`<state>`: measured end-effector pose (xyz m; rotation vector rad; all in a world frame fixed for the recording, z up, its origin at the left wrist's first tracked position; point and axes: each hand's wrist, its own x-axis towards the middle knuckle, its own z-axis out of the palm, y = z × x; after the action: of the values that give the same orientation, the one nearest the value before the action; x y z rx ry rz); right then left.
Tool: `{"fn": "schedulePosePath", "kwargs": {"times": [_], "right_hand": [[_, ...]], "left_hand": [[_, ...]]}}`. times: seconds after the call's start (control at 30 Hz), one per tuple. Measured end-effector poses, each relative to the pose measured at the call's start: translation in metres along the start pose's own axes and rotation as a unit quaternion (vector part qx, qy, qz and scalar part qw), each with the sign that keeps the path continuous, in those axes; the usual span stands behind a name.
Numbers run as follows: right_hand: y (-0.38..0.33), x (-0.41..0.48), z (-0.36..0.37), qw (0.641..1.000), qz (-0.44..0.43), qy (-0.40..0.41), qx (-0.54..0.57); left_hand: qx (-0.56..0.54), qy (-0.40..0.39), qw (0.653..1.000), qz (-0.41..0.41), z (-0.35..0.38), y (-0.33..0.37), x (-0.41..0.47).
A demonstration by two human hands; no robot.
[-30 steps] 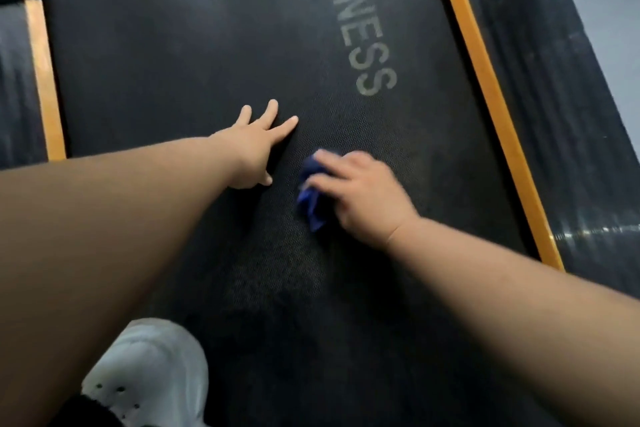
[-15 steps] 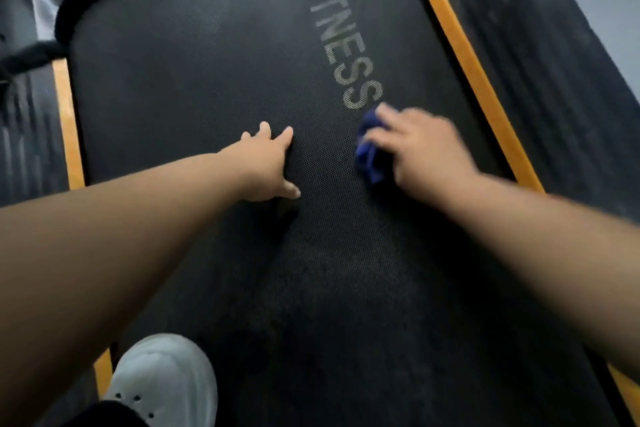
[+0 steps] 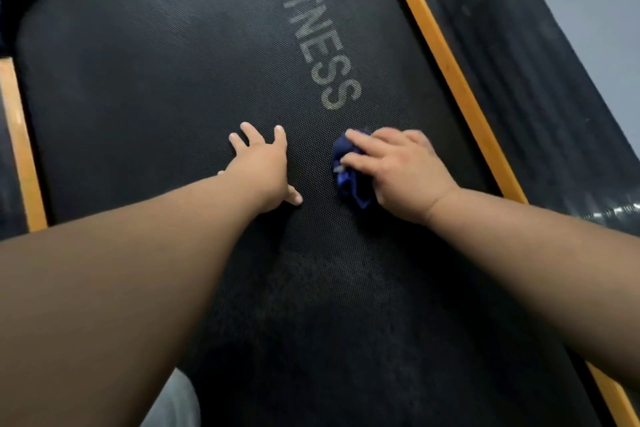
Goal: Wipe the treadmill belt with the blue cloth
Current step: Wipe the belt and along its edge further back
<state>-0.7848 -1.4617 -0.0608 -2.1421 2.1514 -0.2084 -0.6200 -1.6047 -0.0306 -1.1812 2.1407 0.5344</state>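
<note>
A plain grey floor is seen at the upper right, bordered by a ribbed black side rail.

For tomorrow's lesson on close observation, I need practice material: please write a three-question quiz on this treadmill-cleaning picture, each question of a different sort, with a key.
1. True or false: the left hand rests on the treadmill belt with fingers spread.
2. Multiple choice: the blue cloth is A) bunched in the right hand and its grip, B) spread flat and unheld, C) under the left hand.
3. Fill in: the word printed on the belt reads ____.

Key: 1 true; 2 A; 3 FITNESS.
</note>
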Motion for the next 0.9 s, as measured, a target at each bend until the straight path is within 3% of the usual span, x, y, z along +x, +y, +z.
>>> {"fn": "schedulePosePath", "kwargs": {"times": [0.1,0.2,0.3,0.43,0.57,0.73,0.9], "right_hand": [[-0.009,0.023,-0.008,0.983,0.180,-0.006,0.040],[-0.021,-0.010,-0.006,0.989,0.143,0.024,0.034],[-0.023,-0.051,0.000,0.995,0.104,-0.005,0.005],[-0.008,-0.017,-0.009,0.996,0.084,-0.021,-0.031],[-0.019,0.002,-0.007,0.984,0.172,-0.038,-0.017],[-0.032,-0.071,-0.001,0.990,0.138,-0.015,-0.012],[-0.007,-0.030,-0.006,0.988,0.155,-0.010,-0.028]], "left_hand": [[0.004,0.002,1.000,-0.002,-0.002,-0.001,-0.002],[-0.002,0.005,1.000,-0.004,-0.004,0.002,-0.004],[-0.067,0.027,0.997,-0.010,0.002,0.014,-0.009],[-0.055,0.041,0.997,-0.034,0.011,0.029,-0.007],[-0.052,0.042,0.997,-0.035,0.008,0.027,-0.010],[-0.007,0.049,0.996,0.072,0.011,0.037,-0.011],[0.018,0.029,0.997,0.068,0.016,0.045,-0.008]]}}
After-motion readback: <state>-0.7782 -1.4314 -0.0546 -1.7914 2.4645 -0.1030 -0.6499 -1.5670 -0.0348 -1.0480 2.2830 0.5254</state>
